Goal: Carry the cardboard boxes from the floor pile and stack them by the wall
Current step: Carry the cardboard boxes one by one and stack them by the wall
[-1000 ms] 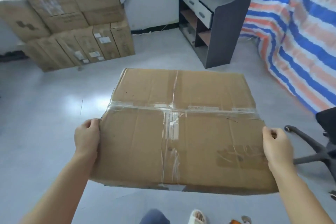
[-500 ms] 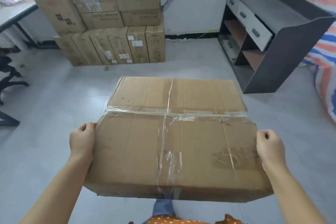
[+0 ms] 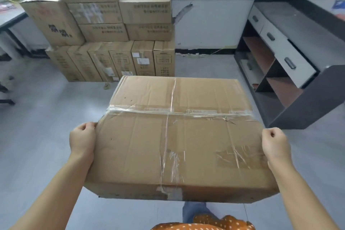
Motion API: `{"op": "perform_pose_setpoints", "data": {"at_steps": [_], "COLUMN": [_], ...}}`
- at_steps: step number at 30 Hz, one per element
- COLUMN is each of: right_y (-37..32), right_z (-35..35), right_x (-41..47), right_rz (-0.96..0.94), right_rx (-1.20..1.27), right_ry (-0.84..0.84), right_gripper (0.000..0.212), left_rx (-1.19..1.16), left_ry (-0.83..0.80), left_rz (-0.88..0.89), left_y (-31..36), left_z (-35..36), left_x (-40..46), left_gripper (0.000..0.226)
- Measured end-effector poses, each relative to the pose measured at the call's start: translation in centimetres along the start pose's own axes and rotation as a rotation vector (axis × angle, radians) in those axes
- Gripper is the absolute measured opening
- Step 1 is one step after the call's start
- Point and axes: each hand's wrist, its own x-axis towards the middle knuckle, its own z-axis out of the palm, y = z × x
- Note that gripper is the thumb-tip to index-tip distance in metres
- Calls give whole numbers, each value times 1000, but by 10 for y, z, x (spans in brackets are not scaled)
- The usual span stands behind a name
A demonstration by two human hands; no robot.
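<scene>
I carry a large flat cardboard box (image 3: 179,136), sealed with clear tape, level in front of me above the floor. My left hand (image 3: 82,140) grips its left edge and my right hand (image 3: 276,144) grips its right edge, fingers curled under and out of sight. Ahead at the left, a stack of cardboard boxes (image 3: 112,30) stands against the white wall (image 3: 211,20), with a row of narrow upright boxes at the bottom and larger ones on top.
A dark shelf unit with grey drawers (image 3: 287,58) stands on the right, open side towards the stack. A desk edge (image 3: 11,17) and dark legs sit at the far left. Grey floor (image 3: 46,127) lies between me and the stack.
The view has swung left and moved forward; the stack by the wall and the shelf unit look nearer. The striped tarp and chair base have left the frame. Both hands keep their hold.
</scene>
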Motion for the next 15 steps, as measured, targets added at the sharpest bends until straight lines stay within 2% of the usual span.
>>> {"op": "perform_pose_setpoints", "data": {"at_steps": [7,15], "right_y": [-118,-233], "right_z": [74,157], "right_x": [173,297], "right_rz": [-132,-198], "right_rx": [17,49], "right_ry": [-70,-108], "right_gripper": [25,26], "left_rx": [-100,-96], "left_ry": [87,183], "left_rz": [7,37], "left_y": [74,145], "left_z": [110,184], "left_x": [108,226], "left_gripper": [26,25]}}
